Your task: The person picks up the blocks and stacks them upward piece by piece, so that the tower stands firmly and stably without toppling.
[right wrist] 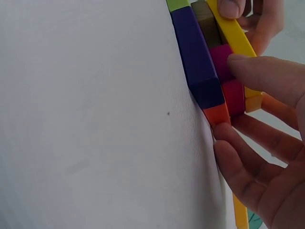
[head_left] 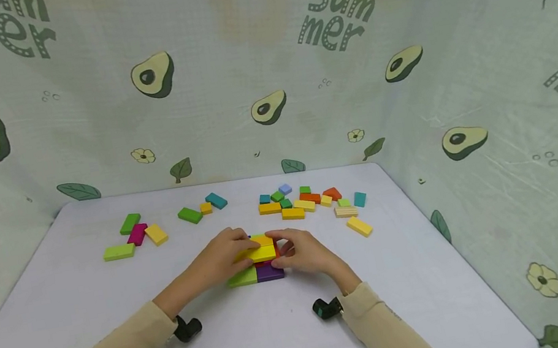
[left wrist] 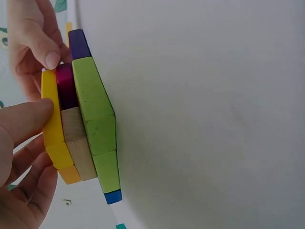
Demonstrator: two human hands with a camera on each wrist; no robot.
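A low stack of coloured wooden blocks stands in the middle of the table, between both hands. Lime blocks [left wrist: 97, 95] and a purple block [head_left: 270, 272] form the bottom front, with blue [left wrist: 113, 197] and orange blocks [right wrist: 218, 113] behind. Above them sit a plain wood block [left wrist: 78, 148], a magenta block [left wrist: 67, 86] and a red block [right wrist: 233, 98]. On top lie a yellow block [head_left: 262, 254] and a yellow-orange block [head_left: 264, 240]. My left hand [head_left: 221, 259] pinches this top layer, thumb in front. My right hand [head_left: 304, 250] holds the stack's right end between thumb and fingers.
Loose blocks lie farther back: green, magenta and yellow ones [head_left: 157, 234] at left, a small group with a teal block [head_left: 216, 200] mid-left, and many colours with a yellow block [head_left: 359, 226] at right. A printed cloth [head_left: 229, 145] hangs behind the white table [head_left: 287, 347].
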